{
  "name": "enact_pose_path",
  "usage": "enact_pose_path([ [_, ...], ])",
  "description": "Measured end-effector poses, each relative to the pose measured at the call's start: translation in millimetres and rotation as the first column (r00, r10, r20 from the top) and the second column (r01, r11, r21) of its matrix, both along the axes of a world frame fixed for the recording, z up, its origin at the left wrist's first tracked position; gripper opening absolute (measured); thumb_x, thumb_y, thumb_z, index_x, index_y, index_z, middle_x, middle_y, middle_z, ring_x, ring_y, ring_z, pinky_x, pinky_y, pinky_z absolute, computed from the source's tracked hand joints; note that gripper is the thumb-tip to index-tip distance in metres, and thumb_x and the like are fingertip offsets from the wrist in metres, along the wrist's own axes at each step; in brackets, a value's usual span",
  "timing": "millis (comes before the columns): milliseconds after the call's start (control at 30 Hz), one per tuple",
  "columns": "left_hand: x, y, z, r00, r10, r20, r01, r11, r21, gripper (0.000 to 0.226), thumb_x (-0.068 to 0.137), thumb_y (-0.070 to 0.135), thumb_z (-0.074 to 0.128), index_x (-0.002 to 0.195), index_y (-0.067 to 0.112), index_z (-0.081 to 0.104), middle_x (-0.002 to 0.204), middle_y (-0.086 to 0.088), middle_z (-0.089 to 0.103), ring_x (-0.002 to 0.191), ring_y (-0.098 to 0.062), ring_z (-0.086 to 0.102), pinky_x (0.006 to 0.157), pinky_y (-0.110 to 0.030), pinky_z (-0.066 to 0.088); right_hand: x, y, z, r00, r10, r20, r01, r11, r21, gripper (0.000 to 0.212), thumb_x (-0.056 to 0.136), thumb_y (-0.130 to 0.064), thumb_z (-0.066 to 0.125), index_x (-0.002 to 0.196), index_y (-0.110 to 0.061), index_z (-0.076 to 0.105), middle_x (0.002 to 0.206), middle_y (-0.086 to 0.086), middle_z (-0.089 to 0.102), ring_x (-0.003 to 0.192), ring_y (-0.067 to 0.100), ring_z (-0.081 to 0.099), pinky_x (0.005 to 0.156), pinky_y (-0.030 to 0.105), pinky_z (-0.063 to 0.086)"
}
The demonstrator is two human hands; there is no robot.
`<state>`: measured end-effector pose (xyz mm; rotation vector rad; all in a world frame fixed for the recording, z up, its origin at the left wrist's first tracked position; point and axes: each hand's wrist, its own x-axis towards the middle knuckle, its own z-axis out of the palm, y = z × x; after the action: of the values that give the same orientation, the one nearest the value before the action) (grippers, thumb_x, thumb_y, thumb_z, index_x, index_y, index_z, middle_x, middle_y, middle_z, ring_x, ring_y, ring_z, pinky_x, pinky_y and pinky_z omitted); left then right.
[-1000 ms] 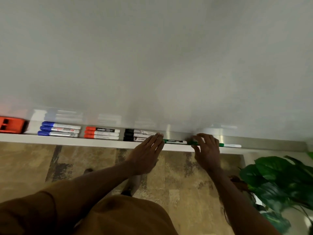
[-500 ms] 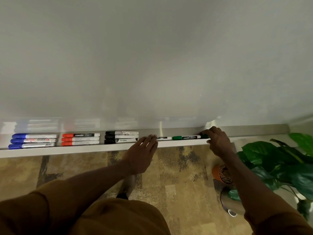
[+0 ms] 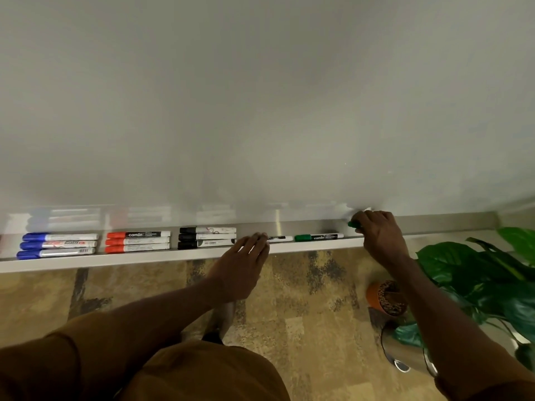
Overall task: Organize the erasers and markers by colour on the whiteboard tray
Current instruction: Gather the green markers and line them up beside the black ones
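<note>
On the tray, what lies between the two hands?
In the head view, two markers lie between the left hand and right hand: one partly hidden, one green marker.

I have one view only, head camera, wide-angle. Looks forward and down, facing whiteboard [image 3: 260, 96] straight on, close. Tray [image 3: 144, 257] crosses frame left to right, slightly bent by lens. Below tray I see floor [image 3: 304, 314], own torso at bottom edge, both arms reaching in. Plant [image 3: 477, 273] at right edge. No second view, nothing shared.
</note>
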<state>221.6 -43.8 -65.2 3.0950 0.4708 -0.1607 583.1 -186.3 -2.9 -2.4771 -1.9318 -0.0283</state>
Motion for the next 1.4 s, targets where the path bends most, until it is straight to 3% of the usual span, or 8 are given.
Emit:
enact_pose_path([
  [267, 3.8, 4.7, -5.1, 0.993, -0.021, -0.116, 0.026, 0.999, 0.043, 0.078, 0.085, 0.035, 0.068, 0.148, -0.005, 0.048, 0.157, -0.032, 0.042, 0.143, -0.045, 0.046, 0.116, -0.055, 0.04, -56.5, 22.6, -32.4, 0.983, 0.087, -0.163, -0.099, 0.993, -0.064, 0.03, 0.081, -0.007, 0.082, 0.111, -0.009, 0.076, 0.1, 0.008, 0.061, 0.09, 0.026, 0.058, 0.068, 0.037, 0.055],
  [400, 18.2, 10.3, 1.5, 0.994, -0.048, -0.102, 0.051, 0.998, 0.022, 0.049, 0.081, 0.02, 0.077, 0.124, 0.0, 0.066, 0.132, -0.025, 0.065, 0.115, -0.039, 0.064, 0.092, -0.049, 0.055, -63.5, 26.4, -34.4, 0.986, 0.013, -0.167, -0.025, 0.997, -0.068, 0.031, 0.08, -0.008, 0.083, 0.109, -0.012, 0.074, 0.104, 0.008, 0.063, 0.092, 0.026, 0.059, 0.067, 0.038, 0.057],
  [567, 31.7, 22.0, 21.7, 0.996, -0.086, -0.04, 0.088, 0.995, 0.054, 0.024, 0.072, 0.007, 0.079, 0.096, 0.008, 0.074, 0.098, -0.012, 0.071, 0.086, -0.029, 0.067, 0.071, -0.04, 0.057, -69.8, 30.4, -27.9, 0.992, 0.027, -0.123, -0.038, 0.996, -0.085, 0.03, 0.08, -0.008, 0.083, 0.107, -0.015, 0.071, 0.1, 0.005, 0.069, 0.09, 0.025, 0.062, 0.073, 0.037, 0.054],
  [700, 34.5, 27.7, 33.2, 0.996, -0.082, 0.022, 0.081, 0.996, 0.025, 0.028, 0.071, 0.004, 0.068, 0.098, 0.01, 0.073, 0.092, -0.009, 0.069, 0.084, -0.026, 0.068, 0.065, -0.035, 0.057, -70.9, 37.3, -21.6, 0.996, 0.024, -0.09, -0.034, 0.993, -0.114, 0.036, 0.074, -0.004, 0.086, 0.103, -0.015, 0.069, 0.096, 0.006, 0.069, 0.086, 0.028, 0.062, 0.069, 0.039, 0.051],
  [833, 39.8, 28.6, 29.3, 0.999, -0.03, -0.04, 0.031, 0.999, 0.021, 0.028, 0.064, 0.01, 0.082, 0.091, 0.01, 0.076, 0.091, -0.008, 0.07, 0.082, -0.026, 0.069, 0.065, -0.034, 0.058, -76.4, 38.1, -23.8, 0.997, 0.036, -0.073, -0.046, 0.99, -0.131, 0.032, 0.076, -0.006, 0.085, 0.103, -0.014, 0.071, 0.095, 0.004, 0.068, 0.086, 0.026, 0.06, 0.07, 0.038, 0.05],
  [967, 47.1, 26.8, 35.7, 0.989, 0.062, -0.137, -0.063, 0.998, -0.006, 0.024, 0.082, 0.009, 0.071, 0.105, 0.007, 0.075, 0.116, -0.013, 0.064, 0.107, -0.033, 0.063, 0.087, -0.041, 0.054, -78.6, 28.9, -29.3, 0.997, 0.005, -0.081, -0.013, 0.995, -0.102, 0.028, 0.083, -0.006, 0.079, 0.108, -0.015, 0.07, 0.098, 0.002, 0.066, 0.089, 0.022, 0.057, 0.071, 0.037, 0.051],
  [1100, 49.3, 22.4, 36.6, 0.991, 0.11, -0.08, -0.112, 0.994, -0.013, 0.033, 0.09, 0.005, 0.063, 0.122, 0.0, 0.064, 0.134, -0.02, 0.054, 0.124, -0.039, 0.053, 0.101, -0.047, 0.048, -80.7, 26.2, -33.0, 0.995, -0.018, -0.096, 0.016, 1.0, -0.017, 0.024, 0.087, -0.011, 0.077, 0.108, -0.016, 0.069, 0.098, 0.002, 0.064, 0.087, 0.022, 0.055, 0.071, 0.038, 0.049],
  [1400, 2.5, 29.3, 54.2, 0.89, 0.386, 0.242, -0.365, 0.922, -0.127, 0.036, 0.07, -0.005, 0.066, 0.102, 0.006, 0.078, 0.099, -0.013, 0.064, 0.091, -0.033, 0.064, 0.071, -0.044, 0.058, -136.5, 57.9, -48.1, 0.972, 0.203, -0.121, -0.198, 0.979, 0.052, 0.029, 0.082, -0.001, 0.072, 0.107, -0.016, 0.07, 0.1, 0.006, 0.064, 0.092, 0.028, 0.057, 0.076, 0.041, 0.046],
])
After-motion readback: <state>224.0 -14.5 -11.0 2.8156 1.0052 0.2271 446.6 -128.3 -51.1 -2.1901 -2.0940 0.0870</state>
